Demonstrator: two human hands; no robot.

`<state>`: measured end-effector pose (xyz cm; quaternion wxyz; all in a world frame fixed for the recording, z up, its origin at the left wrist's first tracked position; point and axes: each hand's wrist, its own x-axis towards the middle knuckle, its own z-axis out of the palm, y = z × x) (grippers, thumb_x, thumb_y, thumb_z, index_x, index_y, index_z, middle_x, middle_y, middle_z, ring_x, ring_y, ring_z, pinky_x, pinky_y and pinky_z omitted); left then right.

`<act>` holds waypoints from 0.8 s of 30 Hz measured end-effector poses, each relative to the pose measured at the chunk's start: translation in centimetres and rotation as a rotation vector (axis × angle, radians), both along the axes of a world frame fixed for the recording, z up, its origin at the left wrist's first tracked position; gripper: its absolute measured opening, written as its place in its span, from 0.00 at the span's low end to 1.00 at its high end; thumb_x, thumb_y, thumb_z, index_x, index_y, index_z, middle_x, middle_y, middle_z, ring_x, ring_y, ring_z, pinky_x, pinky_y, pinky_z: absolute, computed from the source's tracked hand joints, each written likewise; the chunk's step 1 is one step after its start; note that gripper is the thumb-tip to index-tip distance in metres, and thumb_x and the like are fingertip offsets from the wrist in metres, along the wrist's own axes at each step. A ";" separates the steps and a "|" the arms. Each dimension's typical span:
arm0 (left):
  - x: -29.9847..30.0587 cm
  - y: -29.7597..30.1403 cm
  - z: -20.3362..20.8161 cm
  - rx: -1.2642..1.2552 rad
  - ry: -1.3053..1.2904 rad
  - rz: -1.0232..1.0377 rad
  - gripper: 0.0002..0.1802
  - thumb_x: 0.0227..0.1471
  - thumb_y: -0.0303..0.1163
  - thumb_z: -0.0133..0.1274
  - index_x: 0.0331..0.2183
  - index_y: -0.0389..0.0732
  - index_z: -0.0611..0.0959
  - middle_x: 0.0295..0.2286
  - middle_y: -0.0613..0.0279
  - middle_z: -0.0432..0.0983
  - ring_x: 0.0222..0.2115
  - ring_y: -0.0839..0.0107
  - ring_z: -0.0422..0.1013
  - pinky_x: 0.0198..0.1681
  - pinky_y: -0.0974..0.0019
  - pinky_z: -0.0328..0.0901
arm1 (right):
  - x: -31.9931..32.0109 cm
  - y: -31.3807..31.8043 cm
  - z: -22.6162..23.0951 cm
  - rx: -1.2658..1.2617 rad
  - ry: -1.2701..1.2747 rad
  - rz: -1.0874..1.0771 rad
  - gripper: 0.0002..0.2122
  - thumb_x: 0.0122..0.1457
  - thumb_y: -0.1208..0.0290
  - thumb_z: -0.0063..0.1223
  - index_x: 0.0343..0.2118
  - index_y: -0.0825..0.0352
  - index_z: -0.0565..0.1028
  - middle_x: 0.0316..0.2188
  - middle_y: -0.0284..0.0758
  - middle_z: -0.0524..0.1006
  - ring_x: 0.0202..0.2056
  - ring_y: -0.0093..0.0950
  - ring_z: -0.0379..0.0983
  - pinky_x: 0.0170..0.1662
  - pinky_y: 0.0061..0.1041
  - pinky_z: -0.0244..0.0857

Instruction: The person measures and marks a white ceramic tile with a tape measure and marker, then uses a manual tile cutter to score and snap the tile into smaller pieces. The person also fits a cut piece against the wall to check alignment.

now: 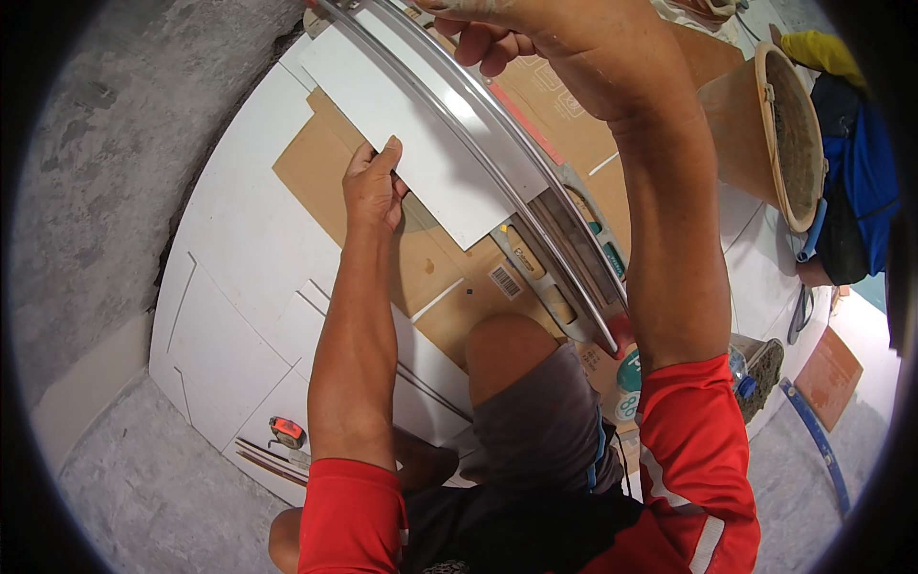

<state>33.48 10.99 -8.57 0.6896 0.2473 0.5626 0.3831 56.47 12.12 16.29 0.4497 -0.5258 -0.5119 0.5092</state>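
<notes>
A white rectangular tile (430, 143) lies across a tile cutter, passing under its two long metal rails (535, 215). My left hand (376, 187) grips the tile's near left edge, thumb on top and fingers partly hidden below. Up at the top of the view, over the far part of the rails, my right hand (492, 38) has its fingers curled in. The picture's edge cuts that hand off, so what it holds cannot be made out. Beneath the tile's right part runs the cutter's grey base (540, 277) with oval openings.
Brown cardboard (320, 167) lies beneath the cutter, over white floor tiles (239, 258). A red tape measure (286, 431) rests at lower left, beside a grey wall (105, 191). On the right stand a bucket (732, 129) and a person in blue (865, 182); a brown tile (829, 379) lies below them.
</notes>
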 end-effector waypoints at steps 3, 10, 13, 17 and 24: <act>0.2 -0.2 -0.1 0.007 -0.024 0.040 0.10 0.59 0.32 0.60 0.37 0.39 0.76 0.29 0.66 0.74 0.24 0.77 0.73 0.28 0.69 0.76 | -0.4 -0.1 0.7 -0.051 -0.072 -0.024 0.18 0.58 0.64 0.66 0.42 0.76 0.81 0.25 0.34 0.80 0.24 0.19 0.75 0.26 0.16 0.68; 0.7 -0.3 0.8 0.012 -0.049 0.029 0.09 0.59 0.32 0.60 0.37 0.39 0.76 0.29 0.66 0.74 0.24 0.77 0.73 0.28 0.70 0.75 | 0.5 -0.2 -0.4 0.040 0.068 0.050 0.18 0.58 0.64 0.65 0.42 0.77 0.80 0.24 0.36 0.80 0.23 0.20 0.75 0.25 0.16 0.68; -0.1 -0.1 0.7 0.006 -0.047 -0.008 0.09 0.59 0.32 0.59 0.37 0.40 0.76 0.28 0.67 0.73 0.23 0.78 0.72 0.26 0.71 0.74 | 0.2 -0.2 -0.2 0.010 0.015 0.022 0.19 0.58 0.64 0.65 0.42 0.78 0.80 0.24 0.36 0.80 0.24 0.20 0.75 0.26 0.16 0.69; 0.4 -0.2 0.6 -0.004 -0.083 0.013 0.09 0.60 0.32 0.59 0.35 0.41 0.75 0.27 0.69 0.72 0.21 0.80 0.69 0.22 0.74 0.70 | -0.1 -0.2 0.2 -0.057 -0.030 -0.026 0.19 0.58 0.64 0.65 0.43 0.78 0.80 0.25 0.37 0.80 0.24 0.21 0.76 0.26 0.17 0.69; 0.3 -0.3 1.1 0.016 -0.105 0.013 0.09 0.60 0.32 0.59 0.36 0.41 0.75 0.26 0.69 0.73 0.19 0.81 0.68 0.21 0.75 0.68 | 0.0 -1.0 1.2 0.042 0.043 0.029 0.18 0.58 0.65 0.65 0.43 0.78 0.80 0.26 0.37 0.80 0.25 0.21 0.76 0.27 0.17 0.70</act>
